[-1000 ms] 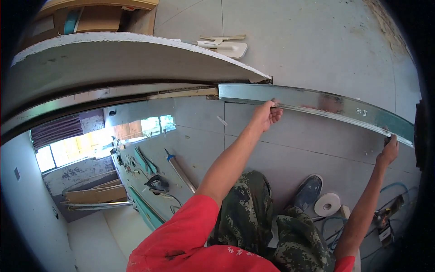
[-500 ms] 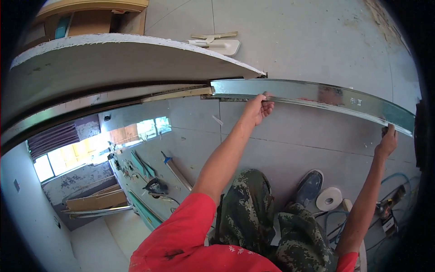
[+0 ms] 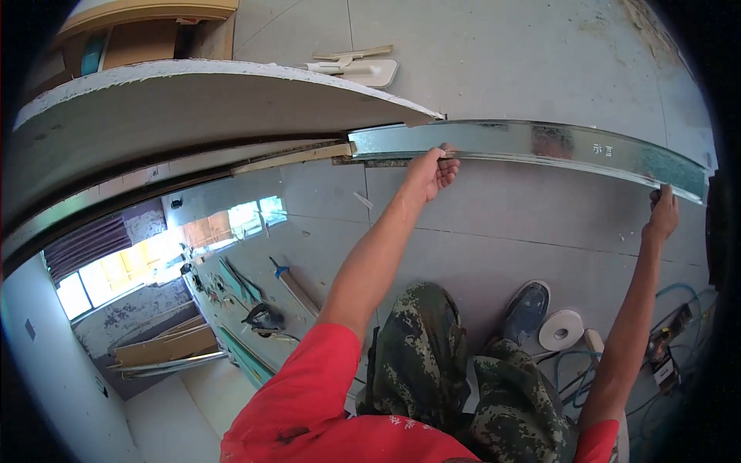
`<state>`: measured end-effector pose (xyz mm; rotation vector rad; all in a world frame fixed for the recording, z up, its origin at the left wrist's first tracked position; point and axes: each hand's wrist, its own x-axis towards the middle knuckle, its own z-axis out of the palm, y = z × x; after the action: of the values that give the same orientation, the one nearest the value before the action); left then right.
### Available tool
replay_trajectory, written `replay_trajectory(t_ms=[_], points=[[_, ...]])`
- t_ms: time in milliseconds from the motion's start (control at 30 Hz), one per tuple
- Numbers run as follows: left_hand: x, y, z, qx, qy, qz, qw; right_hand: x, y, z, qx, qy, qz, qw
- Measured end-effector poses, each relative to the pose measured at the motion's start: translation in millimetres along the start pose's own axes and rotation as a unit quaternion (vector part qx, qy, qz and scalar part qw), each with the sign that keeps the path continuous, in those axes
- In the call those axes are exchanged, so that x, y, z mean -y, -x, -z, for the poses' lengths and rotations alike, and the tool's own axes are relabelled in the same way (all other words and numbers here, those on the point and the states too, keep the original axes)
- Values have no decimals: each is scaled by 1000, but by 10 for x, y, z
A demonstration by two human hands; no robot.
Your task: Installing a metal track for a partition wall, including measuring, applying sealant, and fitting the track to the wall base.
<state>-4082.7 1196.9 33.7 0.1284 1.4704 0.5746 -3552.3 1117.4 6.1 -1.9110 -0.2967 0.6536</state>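
Note:
A long galvanized metal channel [image 3: 494,140] stretches across the upper right of the view, its face turned up toward me. My left hand [image 3: 434,171] pinches its near edge, left of the middle. Close to the channel's right end, my right hand [image 3: 662,214] grips the same edge with fingers closed. The channel's left end meets a strip of wood [image 3: 297,160] beside the white-edged board [image 3: 231,96]. Both arms are stretched out in front of me.
Beyond the board a plastering float [image 3: 367,71] lies on the tiled floor. A tape roll [image 3: 561,330] stands by my shoe [image 3: 528,312]. Cables and a power tool [image 3: 664,347] lie at the right. On the left are a caulking gun [image 3: 293,285] and cardboard [image 3: 166,347].
The channel's right end has risen a little toward the far side, my right hand going with it. My left hand has shifted slightly left and away from me, still gripping.

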Motion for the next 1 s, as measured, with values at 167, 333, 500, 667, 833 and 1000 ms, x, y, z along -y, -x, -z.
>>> replay_trajectory(t_ms=[167, 333, 500, 667, 833, 1000], points=[[24, -47, 5, 17, 11, 4, 1000, -24, -47, -103, -1, -14, -57, 998], [-15, -22, 31, 6, -15, 4, 1000, 90, 116, -104, 32, -46, -68, 996], [-47, 4, 38, -13, -45, 20, 999, 214, 269, -124, 7, -44, -97, 994], [-148, 17, 156, -59, -57, 6, 997, 341, 542, -347, 25, -18, -106, 994], [-136, -9, 151, -67, -76, 16, 995, 319, 516, -401, 21, -7, -120, 992], [-165, 68, 126, -70, -126, 4, 990, 385, 575, -482, 6, 2, -118, 993]])
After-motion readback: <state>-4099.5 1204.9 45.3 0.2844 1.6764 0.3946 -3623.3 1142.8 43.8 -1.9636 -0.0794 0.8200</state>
